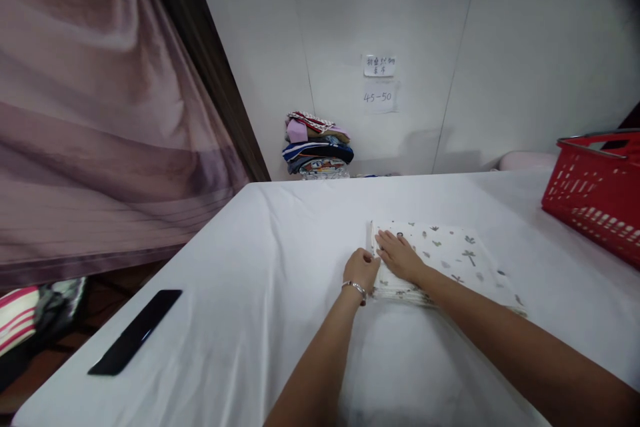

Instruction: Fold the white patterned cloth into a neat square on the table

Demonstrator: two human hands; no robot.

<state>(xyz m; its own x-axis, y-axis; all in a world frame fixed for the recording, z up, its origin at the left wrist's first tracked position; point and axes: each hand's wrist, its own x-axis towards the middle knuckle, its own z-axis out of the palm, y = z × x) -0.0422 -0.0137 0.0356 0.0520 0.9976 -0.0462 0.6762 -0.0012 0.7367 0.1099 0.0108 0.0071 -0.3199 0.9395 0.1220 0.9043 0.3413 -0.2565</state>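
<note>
A white cloth printed with small plants and palm trees point(450, 250) lies folded in several layers on the white-covered table point(225, 327). My right hand point(399, 257) rests flat on its upper left part, fingers stretched out. At the cloth's left edge, my left hand point(362, 269) has its fingers curled together and pinches the edge. A bracelet point(356, 289) circles my left wrist. Part of the cloth's near side is hidden behind my right forearm.
A black flat object point(136, 332) lies near the table's left edge. At the right stands a red plastic basket point(595, 193). Beyond the far edge is a pile of folded fabrics point(317, 147) against the wall. A pinkish curtain point(110, 120) hangs at the left.
</note>
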